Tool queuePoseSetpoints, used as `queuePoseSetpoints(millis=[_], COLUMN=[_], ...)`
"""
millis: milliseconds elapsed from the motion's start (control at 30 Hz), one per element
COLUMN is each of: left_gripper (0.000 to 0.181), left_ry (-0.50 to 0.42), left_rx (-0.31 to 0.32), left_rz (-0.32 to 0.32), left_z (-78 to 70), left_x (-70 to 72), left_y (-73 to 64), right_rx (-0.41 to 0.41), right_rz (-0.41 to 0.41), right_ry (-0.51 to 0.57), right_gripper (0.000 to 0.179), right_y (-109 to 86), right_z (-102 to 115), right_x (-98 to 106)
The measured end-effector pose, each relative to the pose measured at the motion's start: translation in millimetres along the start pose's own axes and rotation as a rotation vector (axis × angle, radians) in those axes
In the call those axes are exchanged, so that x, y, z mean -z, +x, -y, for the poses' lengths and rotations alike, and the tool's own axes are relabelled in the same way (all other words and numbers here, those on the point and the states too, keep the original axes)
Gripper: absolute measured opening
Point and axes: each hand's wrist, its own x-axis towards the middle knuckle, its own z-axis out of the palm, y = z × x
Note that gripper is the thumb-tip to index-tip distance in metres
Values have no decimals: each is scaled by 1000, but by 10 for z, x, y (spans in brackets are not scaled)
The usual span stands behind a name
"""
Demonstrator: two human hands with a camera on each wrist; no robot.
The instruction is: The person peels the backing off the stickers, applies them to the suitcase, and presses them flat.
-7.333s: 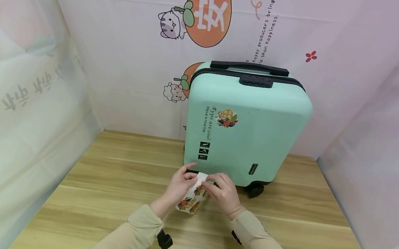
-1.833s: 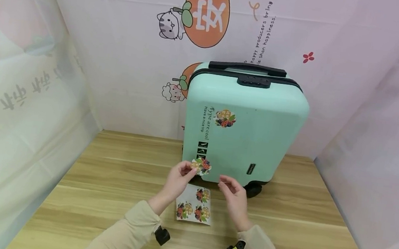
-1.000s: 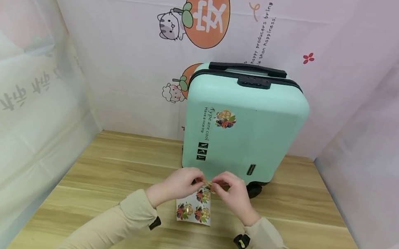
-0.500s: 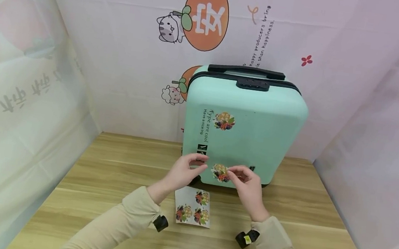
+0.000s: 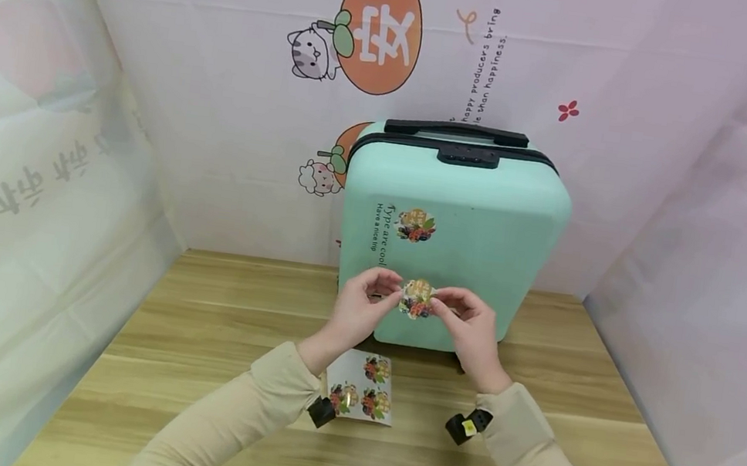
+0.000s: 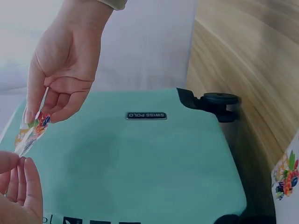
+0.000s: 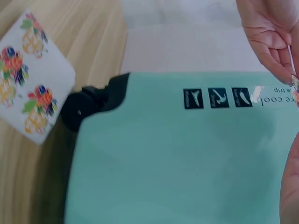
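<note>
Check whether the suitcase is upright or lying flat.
Upright: the suitcase has its handle on top and a wheel down at the table.

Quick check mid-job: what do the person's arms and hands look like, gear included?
Left hand and right hand are ungloved. Beige long sleeves end in gathered cuffs. Each wrist carries a small black device; the right one bears a yellow mark.

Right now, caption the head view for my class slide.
Fingers pinch a fruit sticker in front of a mint suitcase, sticker sheet below.
</note>
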Motion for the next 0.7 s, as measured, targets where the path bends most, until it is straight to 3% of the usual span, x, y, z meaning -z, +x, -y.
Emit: queuePoseSetpoints(millis=[100, 300, 700], left_gripper=[20, 23, 18], left_ry=[1, -40, -62], left_rx=[-29, -54, -116], left_rz=[-24, -62, -111], left_z=[19, -110, -196], left_x=[-47, -138, -404], left_y=[87, 247, 506], right_rx=[80, 189, 285], right_rz=[-21, -101, -285], right_ry=[-30, -60, -195], right_gripper=[22, 19, 20], right_y=[70, 208, 439], right_z=[46, 162, 195], right_x=[37, 90, 242])
